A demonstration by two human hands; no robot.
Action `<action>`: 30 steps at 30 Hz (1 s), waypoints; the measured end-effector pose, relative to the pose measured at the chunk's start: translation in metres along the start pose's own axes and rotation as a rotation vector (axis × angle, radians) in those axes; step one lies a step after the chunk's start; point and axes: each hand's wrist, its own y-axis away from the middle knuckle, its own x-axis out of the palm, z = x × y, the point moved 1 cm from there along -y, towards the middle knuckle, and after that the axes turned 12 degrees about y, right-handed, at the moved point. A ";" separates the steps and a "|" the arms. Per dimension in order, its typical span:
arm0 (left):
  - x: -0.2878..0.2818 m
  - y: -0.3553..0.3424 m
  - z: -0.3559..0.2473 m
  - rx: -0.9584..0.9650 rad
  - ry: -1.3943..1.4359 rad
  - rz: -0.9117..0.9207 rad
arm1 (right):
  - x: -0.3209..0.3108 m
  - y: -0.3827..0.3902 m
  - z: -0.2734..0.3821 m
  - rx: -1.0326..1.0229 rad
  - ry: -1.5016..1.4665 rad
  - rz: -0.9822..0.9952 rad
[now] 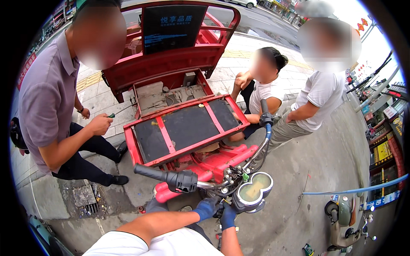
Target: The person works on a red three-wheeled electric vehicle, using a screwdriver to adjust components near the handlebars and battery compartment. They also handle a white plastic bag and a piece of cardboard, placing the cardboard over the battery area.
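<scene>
My left hand (206, 208) and my right hand (228, 216), both in blue work gloves, meet just below the handlebar (208, 185) of a red cargo tricycle (234, 160). Fingers of both hands are closed around small dark parts among the wiring beside the headlamp housing; what exactly they grip is too small to tell. Right beside them is the round twin-dial instrument cluster (254, 188), its lens cloudy. The black left handlebar grip (149, 173) lies above my left forearm. Ahead of the handlebar, the seat base is a red frame with dark panels (188, 128).
A person in a purple shirt (47, 115) stands at left, holding a green-handled screwdriver (112, 115). To the right, one person (265, 91) crouches and another (318, 98) stands. A drain grate (84, 196), a parked scooter (343, 217) and a blue strap (354, 189) are nearby.
</scene>
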 end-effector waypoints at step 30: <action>-0.015 -0.004 -0.020 -0.108 -0.058 0.065 | 0.006 0.005 0.005 -0.297 0.316 -0.047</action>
